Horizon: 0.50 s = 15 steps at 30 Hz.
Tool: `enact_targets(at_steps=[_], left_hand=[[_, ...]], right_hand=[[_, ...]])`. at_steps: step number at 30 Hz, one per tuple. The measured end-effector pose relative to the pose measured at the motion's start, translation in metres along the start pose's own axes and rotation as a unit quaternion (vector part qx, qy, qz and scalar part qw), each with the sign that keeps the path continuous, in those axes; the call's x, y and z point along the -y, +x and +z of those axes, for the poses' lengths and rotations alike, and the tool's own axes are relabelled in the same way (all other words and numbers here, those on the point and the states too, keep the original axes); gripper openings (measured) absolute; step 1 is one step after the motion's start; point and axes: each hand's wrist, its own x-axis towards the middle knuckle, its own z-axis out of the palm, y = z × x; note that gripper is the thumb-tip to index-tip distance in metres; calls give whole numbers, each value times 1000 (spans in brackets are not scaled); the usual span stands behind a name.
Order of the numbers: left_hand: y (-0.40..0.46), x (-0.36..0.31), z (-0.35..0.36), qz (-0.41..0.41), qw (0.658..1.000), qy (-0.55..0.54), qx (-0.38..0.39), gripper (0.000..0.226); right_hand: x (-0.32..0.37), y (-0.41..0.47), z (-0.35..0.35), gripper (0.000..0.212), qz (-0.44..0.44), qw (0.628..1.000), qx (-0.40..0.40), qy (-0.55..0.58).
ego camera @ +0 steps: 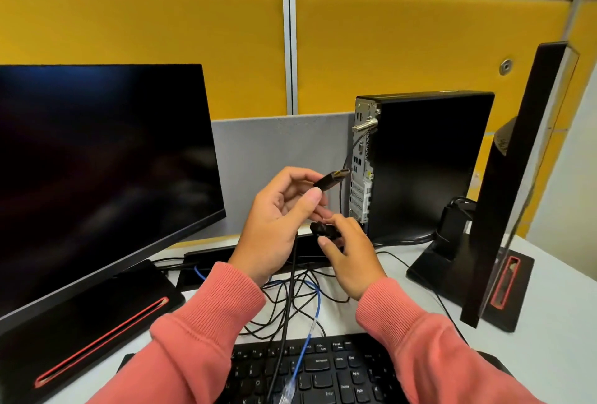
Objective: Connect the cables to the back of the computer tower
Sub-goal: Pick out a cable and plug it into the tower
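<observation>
Left hand (274, 216) pinching a flat black video plug (331, 180) between thumb and fingers, metal tip aimed at the port panel of the computer tower (429, 164), near it but not touching. Right hand (350, 255) just below, fingers curled around a second black connector (324, 229). Tower standing upright on the white desk (549, 332), between two dark monitors. Loose black cables and one blue cable (315, 319) lying tangled behind the keyboard (332, 371)
</observation>
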Motion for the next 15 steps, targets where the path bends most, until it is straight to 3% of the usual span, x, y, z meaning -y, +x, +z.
enact_targets(at_steps=[15], left_hand=[[3, 10, -12, -15, 995, -95, 21, 31]], right_hand=[[-12, 7, 3, 16, 21, 998, -52, 5]])
